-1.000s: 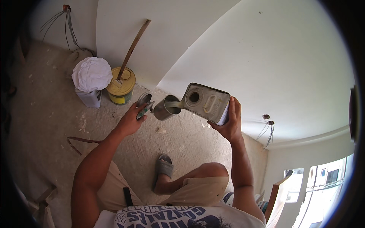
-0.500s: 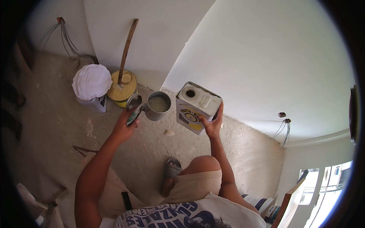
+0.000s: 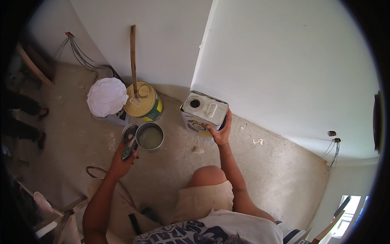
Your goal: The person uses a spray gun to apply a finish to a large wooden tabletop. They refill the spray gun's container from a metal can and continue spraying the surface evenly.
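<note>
In my closed left hand (image 3: 122, 160) is a grey metal cup (image 3: 161, 140) with cloudy, pale liquid in it. A smaller round metal piece (image 3: 129, 131) and a dark piece with green marks (image 3: 129, 150) are bunched at the same hand; how they join the cup I cannot tell. My right hand (image 3: 221, 132) grips the right side of a rectangular metal can (image 3: 203, 122), thumb on its front and fingers round the far side. The can is upright, its round spout hole uncovered and its top handle free. Cup and can are apart.
Beyond the cup stands a yellow-lidded pail (image 3: 156, 106) with a wooden stick (image 3: 133, 57) rising from its top. Beside it, a white crumpled cover (image 3: 106, 97) tops another container. Loose wires (image 3: 336, 152) hang from the right wall. At far left a person's feet (image 3: 42, 140) show.
The can has moved a little left and looks lower, close to the floor by the wall. My left hand and the cup have shifted left and nearer to me. Both grips stay closed.
</note>
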`<state>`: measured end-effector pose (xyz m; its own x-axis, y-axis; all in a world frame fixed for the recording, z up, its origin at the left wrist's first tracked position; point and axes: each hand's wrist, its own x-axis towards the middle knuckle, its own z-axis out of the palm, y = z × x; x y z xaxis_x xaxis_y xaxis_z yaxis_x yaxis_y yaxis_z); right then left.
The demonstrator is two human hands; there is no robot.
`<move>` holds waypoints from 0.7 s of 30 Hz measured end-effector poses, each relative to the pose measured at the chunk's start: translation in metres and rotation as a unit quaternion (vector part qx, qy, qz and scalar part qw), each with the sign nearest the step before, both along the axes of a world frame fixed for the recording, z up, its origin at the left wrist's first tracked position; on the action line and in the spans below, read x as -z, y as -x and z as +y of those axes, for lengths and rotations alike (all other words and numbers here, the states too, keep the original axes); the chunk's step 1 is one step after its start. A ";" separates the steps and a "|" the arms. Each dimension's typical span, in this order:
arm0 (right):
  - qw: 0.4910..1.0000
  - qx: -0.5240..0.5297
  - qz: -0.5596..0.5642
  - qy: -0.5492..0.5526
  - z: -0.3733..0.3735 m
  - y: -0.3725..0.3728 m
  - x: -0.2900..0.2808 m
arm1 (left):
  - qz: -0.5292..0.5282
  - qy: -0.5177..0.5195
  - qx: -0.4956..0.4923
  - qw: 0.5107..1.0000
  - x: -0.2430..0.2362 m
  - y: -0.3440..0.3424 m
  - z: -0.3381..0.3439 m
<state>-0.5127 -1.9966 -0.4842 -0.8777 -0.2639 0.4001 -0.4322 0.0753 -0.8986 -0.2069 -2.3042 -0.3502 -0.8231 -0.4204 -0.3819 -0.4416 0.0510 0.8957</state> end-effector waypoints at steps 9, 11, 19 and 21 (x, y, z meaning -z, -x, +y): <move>0.994 -0.073 -0.074 -0.041 0.048 -0.011 0.003 | -0.018 -0.014 -0.022 0.999 -0.021 -0.014 -0.025; 0.987 -0.081 -0.114 -0.075 0.054 -0.016 -0.010 | -0.023 -0.014 -0.031 0.999 -0.027 -0.021 -0.032; 0.981 0.038 0.121 -0.149 -0.005 -0.037 -0.164 | -0.020 -0.020 -0.062 0.998 -0.076 -0.066 -0.058; 0.950 -0.188 0.093 -0.231 -0.107 -0.047 -0.207 | -0.006 -0.022 -0.084 0.996 -0.088 -0.086 -0.057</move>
<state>-0.4655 -2.1038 -0.2776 -0.6114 -0.7302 0.3048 -0.6551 0.2510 -0.7126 -0.1205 -2.3611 -0.2624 -0.7373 -0.5345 -0.4131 -0.4516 -0.0647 0.8899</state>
